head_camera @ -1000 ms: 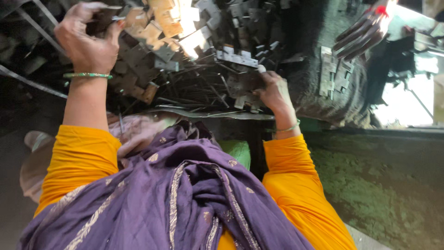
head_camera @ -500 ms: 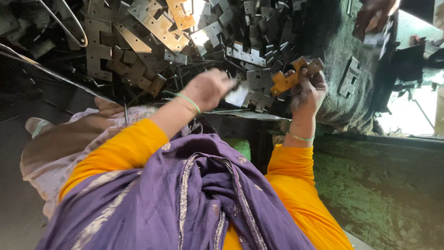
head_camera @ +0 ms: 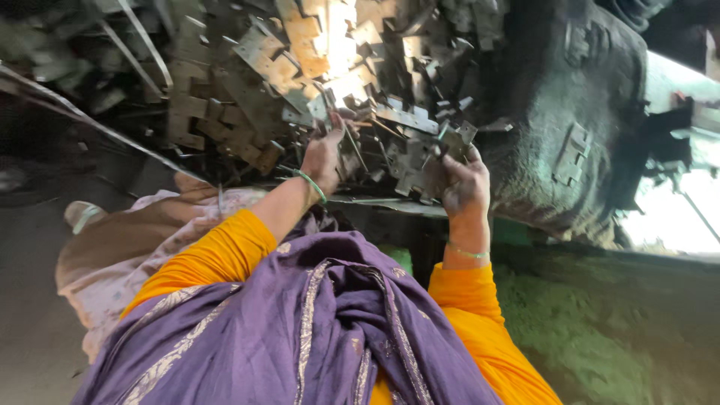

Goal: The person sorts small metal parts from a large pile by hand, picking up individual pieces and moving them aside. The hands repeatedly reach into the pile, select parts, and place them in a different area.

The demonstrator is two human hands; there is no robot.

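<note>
**Both hands in a heap of metal offcuts**

The left hand (head_camera: 324, 154) reaches forward into a heap of metal offcuts (head_camera: 285, 67), flat notched plates in grey and rusty tan. Its grip is closed on a thin metal strip (head_camera: 351, 142) that stands up between the fingers, though how firmly it pinches cannot be told through the clutter. A green bangle (head_camera: 311, 184) sits on that wrist, just behind the hand.

The right hand (head_camera: 465, 184) is raised just to the right of the left one, its fingers curled around a small notched metal piece (head_camera: 454, 139) that juts out above the fingertips. The grip there is closed on that piece. A thin bangle (head_camera: 469, 253) rings this wrist too.

The heap spreads ahead of both hands and well to the left of them, where long bent strips (head_camera: 97, 127) run across it. To the right of the right hand rises a dark rounded sack (head_camera: 570, 112) with a few flat plates lying on its surface. Below the hands, nearer the person, are orange sleeves (head_camera: 217, 251) and a purple scarf (head_camera: 315, 330) with a pale patterned border.
</note>
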